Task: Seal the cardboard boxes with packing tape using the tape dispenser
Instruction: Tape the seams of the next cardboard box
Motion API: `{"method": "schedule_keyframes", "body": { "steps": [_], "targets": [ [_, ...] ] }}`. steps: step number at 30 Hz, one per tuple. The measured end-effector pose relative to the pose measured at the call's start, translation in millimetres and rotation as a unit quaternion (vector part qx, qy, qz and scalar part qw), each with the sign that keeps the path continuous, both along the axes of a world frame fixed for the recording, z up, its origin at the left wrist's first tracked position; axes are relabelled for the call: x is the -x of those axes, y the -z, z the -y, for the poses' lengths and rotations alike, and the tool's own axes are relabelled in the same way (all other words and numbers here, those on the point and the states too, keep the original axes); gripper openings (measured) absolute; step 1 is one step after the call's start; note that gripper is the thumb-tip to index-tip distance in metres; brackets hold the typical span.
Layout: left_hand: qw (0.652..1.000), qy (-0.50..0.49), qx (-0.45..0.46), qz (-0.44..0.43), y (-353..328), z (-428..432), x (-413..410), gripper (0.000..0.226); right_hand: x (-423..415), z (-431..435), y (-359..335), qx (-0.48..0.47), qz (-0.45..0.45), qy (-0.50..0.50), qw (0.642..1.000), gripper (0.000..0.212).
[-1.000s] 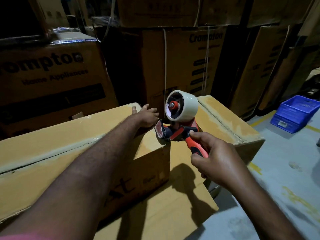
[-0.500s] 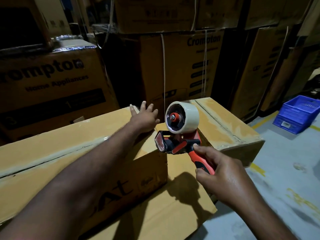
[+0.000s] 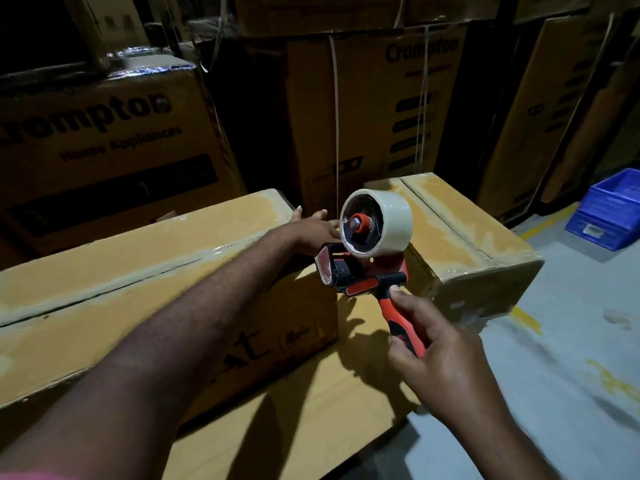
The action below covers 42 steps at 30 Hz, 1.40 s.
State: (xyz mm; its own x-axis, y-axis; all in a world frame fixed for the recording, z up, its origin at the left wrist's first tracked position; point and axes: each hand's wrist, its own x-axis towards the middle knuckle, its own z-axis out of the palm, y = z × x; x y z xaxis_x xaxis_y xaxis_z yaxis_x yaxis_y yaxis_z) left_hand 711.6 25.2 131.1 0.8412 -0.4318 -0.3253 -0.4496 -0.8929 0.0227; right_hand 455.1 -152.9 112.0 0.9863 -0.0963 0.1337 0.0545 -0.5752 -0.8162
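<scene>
The right hand (image 3: 437,355) curls round the red-and-black handle of the tape dispenser (image 3: 363,275), held above the gap between two tan cardboard boxes, with its white tape roll (image 3: 379,223) on top. The left hand (image 3: 311,231), fingers straight, reaches to the far right end of the long taped box (image 3: 138,271). A smaller taped box (image 3: 467,244) sits right of the dispenser.

A blue plastic crate (image 3: 609,216) sits on the grey floor (image 3: 571,341) at right, near a yellow painted line (image 3: 550,220), with printed cartons (image 3: 104,133) stacked behind.
</scene>
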Motion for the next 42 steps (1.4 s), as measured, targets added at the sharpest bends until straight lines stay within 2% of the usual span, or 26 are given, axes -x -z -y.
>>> {"method": "schedule_keyframes", "body": {
  "steps": [13, 20, 23, 26, 33, 36, 38, 40, 42],
  "targets": [
    [0.999, -0.026, 0.01, 0.019, -7, 7, 14, 0.058, 26, 6, 16, 0.005, 0.028, -0.01, 1.0, 0.069],
    [0.999, -0.039, 0.035, 0.003, -19, 9, 32, 0.062, 29, 0, 24, 0.082, 0.061, -0.01, 0.995, 0.074],
    [0.988, -0.095, 0.124, -0.022, -29, 10, 58, 0.069, 20, 0, 32, 0.129, 0.06, -0.018, 0.99, 0.07],
    [0.943, -0.159, 0.289, -0.054, -29, 7, 77, 0.078, 13, 1, 36, 0.161, 0.069, -0.017, 0.984, 0.07],
    [0.961, -0.131, 0.242, -0.027, -22, 5, 63, 0.07, 2, -8, 27, 0.102, 0.036, -0.017, 0.994, 0.05],
    [0.986, -0.105, 0.125, -0.008, -19, 5, 50, 0.064, -1, -10, 29, 0.05, 0.006, -0.001, 0.999, 0.046],
    [0.993, -0.089, 0.08, -0.006, -16, 5, 43, 0.069, -1, -12, 32, 0.013, -0.012, 0.01, 1.0, 0.047],
    [0.991, -0.094, 0.09, -0.013, -23, 9, 49, 0.068, -1, -13, 34, 0.004, -0.015, 0.011, 1.0, 0.048],
    [0.974, -0.142, 0.17, -0.05, -28, 11, 63, 0.067, -2, -9, 33, 0.024, -0.018, 0.002, 1.0, 0.049]
  ]
}}
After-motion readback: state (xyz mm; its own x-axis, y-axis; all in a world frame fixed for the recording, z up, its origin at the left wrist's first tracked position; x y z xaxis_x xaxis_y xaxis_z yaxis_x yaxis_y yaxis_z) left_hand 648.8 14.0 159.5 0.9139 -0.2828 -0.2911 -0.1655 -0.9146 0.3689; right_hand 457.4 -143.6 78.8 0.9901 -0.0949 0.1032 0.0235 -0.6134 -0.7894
